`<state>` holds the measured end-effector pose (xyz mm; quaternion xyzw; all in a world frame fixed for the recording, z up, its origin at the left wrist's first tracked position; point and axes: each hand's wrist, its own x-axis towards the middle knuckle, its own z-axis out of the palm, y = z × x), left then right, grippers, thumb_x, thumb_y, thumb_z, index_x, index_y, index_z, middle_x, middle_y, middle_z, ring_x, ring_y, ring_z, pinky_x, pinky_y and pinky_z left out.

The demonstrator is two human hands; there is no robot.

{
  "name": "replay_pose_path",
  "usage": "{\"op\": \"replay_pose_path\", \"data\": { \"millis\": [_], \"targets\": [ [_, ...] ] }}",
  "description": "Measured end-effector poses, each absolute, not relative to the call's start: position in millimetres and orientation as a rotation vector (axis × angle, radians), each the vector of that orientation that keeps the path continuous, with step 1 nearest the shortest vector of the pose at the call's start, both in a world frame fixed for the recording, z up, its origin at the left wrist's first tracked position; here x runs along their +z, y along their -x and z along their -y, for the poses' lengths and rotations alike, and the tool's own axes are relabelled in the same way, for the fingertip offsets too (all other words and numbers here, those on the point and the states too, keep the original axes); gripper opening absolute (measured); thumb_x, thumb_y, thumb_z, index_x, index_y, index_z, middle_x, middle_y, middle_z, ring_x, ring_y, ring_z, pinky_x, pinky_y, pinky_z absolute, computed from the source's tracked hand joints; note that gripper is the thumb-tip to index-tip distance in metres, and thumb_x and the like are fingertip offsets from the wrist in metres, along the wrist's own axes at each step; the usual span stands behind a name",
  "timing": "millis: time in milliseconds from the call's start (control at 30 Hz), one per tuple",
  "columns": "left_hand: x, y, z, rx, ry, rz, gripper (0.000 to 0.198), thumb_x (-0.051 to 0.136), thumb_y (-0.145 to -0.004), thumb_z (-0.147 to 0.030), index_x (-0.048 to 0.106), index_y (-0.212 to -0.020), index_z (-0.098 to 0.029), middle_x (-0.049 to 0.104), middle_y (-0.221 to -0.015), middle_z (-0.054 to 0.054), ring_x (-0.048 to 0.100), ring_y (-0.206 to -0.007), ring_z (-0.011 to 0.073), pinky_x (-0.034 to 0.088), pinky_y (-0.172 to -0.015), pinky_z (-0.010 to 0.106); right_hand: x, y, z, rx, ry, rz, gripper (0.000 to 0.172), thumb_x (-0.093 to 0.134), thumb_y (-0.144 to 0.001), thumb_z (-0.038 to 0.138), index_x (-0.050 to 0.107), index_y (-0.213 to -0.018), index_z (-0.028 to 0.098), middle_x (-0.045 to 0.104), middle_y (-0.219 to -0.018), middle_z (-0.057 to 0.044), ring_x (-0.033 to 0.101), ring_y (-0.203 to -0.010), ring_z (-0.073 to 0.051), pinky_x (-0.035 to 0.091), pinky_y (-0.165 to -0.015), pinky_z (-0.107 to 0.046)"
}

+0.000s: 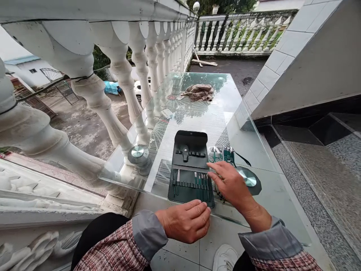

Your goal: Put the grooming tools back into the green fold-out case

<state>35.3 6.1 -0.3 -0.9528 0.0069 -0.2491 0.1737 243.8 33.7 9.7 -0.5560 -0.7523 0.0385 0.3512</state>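
Observation:
A black manicure case (189,165) lies unfolded on the glass table. Slim metal tools (199,178) with dark green handles sit in elastic loops on its lower panel. The loops of the upper panel hold nothing. My left hand (186,222) is closed at the case's lower right corner, fingers bent together, thumb hidden. At the right edge of the case, beside the tool tips, is my right hand (229,184), index finger and thumb stretched out and slightly apart. Green-handled nail clippers (228,155) and small scissors (214,152) lie on the glass beyond it.
The glass table (197,124) rests on supports with round metal discs (137,151). A crumpled brown cloth (199,93) and a small card (167,113) lie farther back. A white balustrade (121,71) runs along the left; stone steps (316,162) rise on the right.

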Motion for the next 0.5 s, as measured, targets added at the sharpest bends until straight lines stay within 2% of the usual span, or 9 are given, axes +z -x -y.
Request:
{"op": "replay_pose_path", "data": {
  "millis": [100,233,500],
  "targets": [
    [1.6,-35.1,-5.7,-0.706,2.721,0.009,0.021,0.052,-0.087,-0.023,0.063,-0.1,-0.01,0.064,-0.106,0.012,0.059,-0.103,0.0254,0.049,-0.093,0.04,19.1,-266.6,-27.7,0.093,1.543,1.724,0.025,0.05,-0.086,0.032,0.063,-0.103,0.02,0.063,-0.095,-0.006,0.059,-0.078,-0.017,0.048,-0.074,-0.033],
    [2.4,-35.3,-5.1,-0.636,2.737,0.035,0.024,0.051,-0.088,-0.023,0.061,-0.105,-0.01,0.062,-0.11,0.012,0.059,-0.103,0.0262,0.049,-0.092,0.04,25.8,-299.0,-13.4,0.083,1.736,1.499,0.024,0.052,-0.082,0.037,0.065,-0.097,0.021,0.065,-0.091,-0.004,0.059,-0.074,-0.017,0.047,-0.069,-0.031],
    [-1.1,-37.7,-6.0,-0.632,2.735,0.036,0.023,0.05,-0.087,-0.021,0.061,-0.103,-0.01,0.062,-0.109,0.012,0.059,-0.103,0.0255,0.05,-0.09,0.038,10.0,-311.6,12.6,0.158,1.693,1.864,0.017,0.049,-0.085,0.032,0.061,-0.079,0.022,0.062,-0.079,-0.003,0.057,-0.075,-0.018,0.045,-0.067,-0.031]
  ]
}}
